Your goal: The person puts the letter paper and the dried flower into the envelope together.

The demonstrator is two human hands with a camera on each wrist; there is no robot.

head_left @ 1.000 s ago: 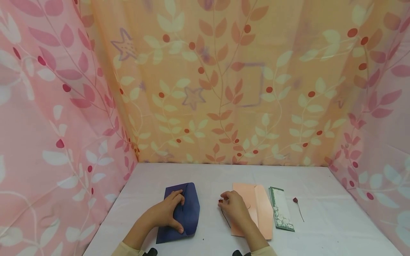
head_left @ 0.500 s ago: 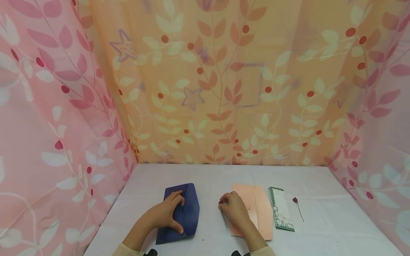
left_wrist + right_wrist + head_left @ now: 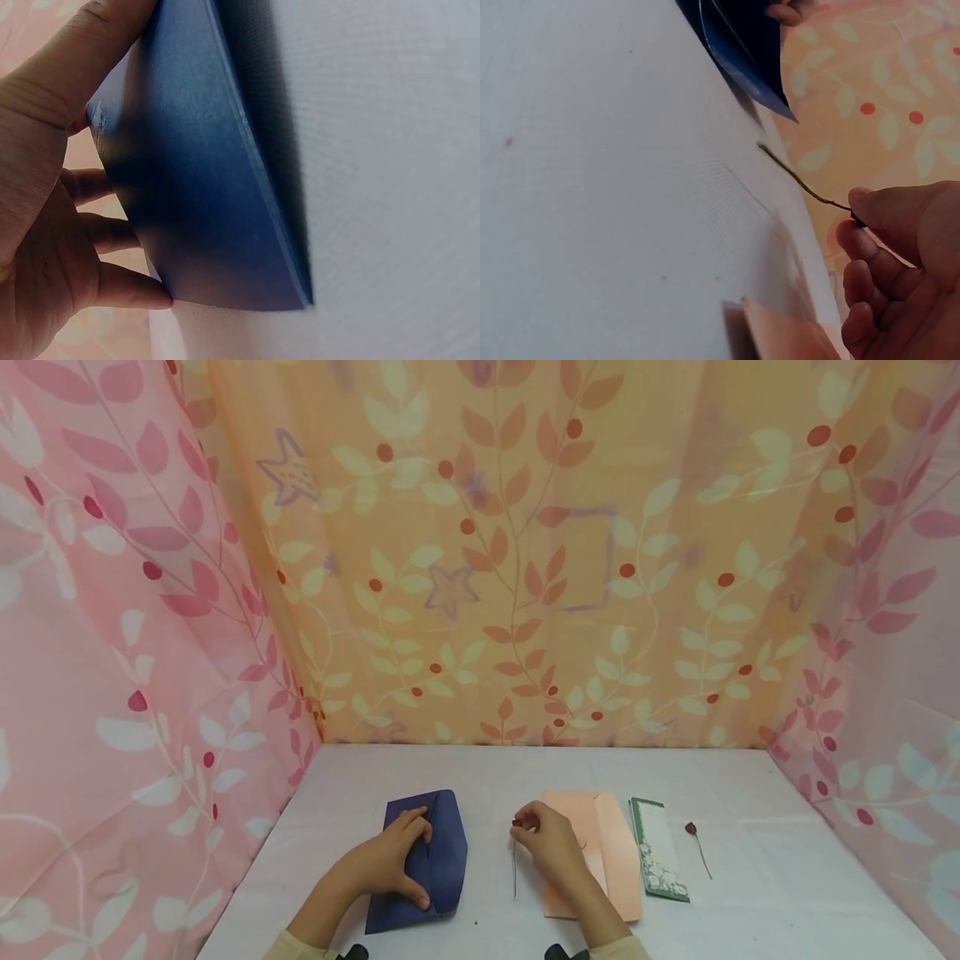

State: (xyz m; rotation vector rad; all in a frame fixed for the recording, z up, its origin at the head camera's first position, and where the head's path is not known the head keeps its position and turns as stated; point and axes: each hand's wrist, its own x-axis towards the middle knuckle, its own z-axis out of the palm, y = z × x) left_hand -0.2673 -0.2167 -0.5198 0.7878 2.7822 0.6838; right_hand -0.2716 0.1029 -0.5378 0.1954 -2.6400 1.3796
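Note:
A navy blue envelope point(image 3: 448, 860) lies at the left with its flap unfolded to the right. My left hand point(image 3: 386, 860) grips it by the pocket, thumb near the front edge and fingers farther back. In the left wrist view the envelope's blue panel point(image 3: 202, 172) bows up off the white surface. My right hand point(image 3: 555, 847) pinches a small dried red rose point(image 3: 517, 822) just under its bloom, between thumb and index finger. The thin stem point(image 3: 799, 180) points toward the envelope in the right wrist view. The bloom is mostly hidden there by the fingers.
Under my right forearm lies a peach envelope point(image 3: 621, 860), flap unfolded. Beside it are a green-bordered floral card point(image 3: 660, 852) and a second dried rose point(image 3: 692, 829) on the white tabletop point(image 3: 480, 768). Patterned curtains point(image 3: 517, 610) enclose the back and sides.
My right hand has turned the rose so its stem, slanted to the right before, now hangs straight toward the front. The hand has risen slightly. My left hand and the navy envelope stay put.

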